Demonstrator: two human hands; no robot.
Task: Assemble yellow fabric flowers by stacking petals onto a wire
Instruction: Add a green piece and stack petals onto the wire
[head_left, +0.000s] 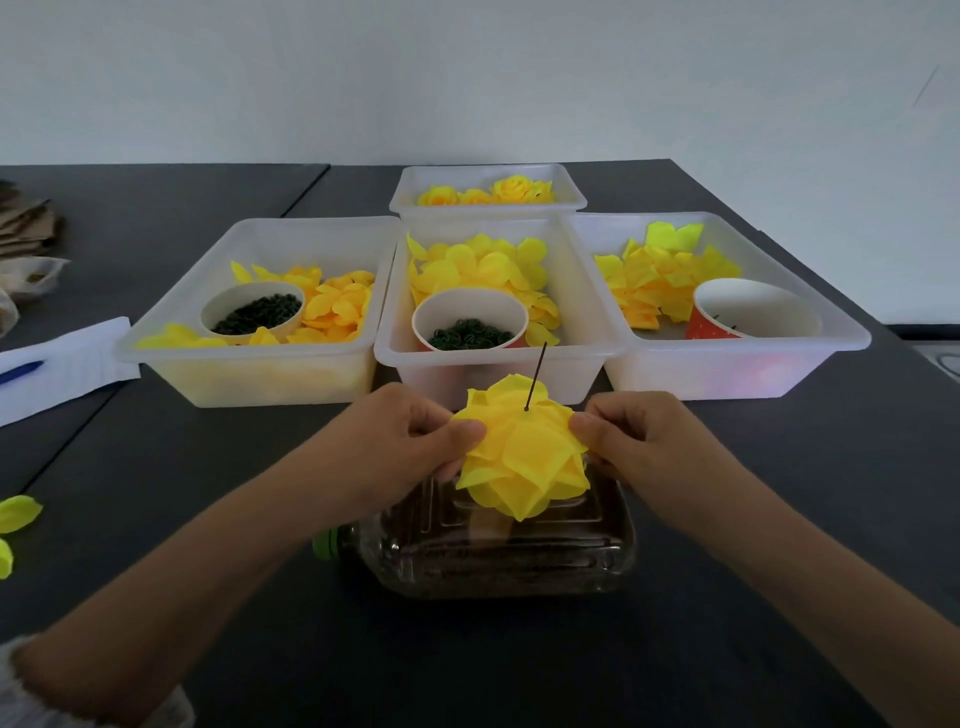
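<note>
A stack of yellow fabric petals (522, 452) sits threaded on a thin dark wire (536, 373) that pokes up through its middle. My left hand (400, 436) pinches the stack's left edge between thumb and fingers. On the right edge, my right hand (641, 441) pinches it the same way. The stack hovers just above a clear plastic bottle (498, 551) lying on its side with a green cap at its left end.
Three white trays (249, 374) (395, 358) (737, 374) hold loose yellow petals and paper cups of dark green rings. A fourth tray (488, 205) behind holds finished yellow flowers. Paper and a blue pen (21, 371) lie left; stray petals (18, 512) lie near the left edge.
</note>
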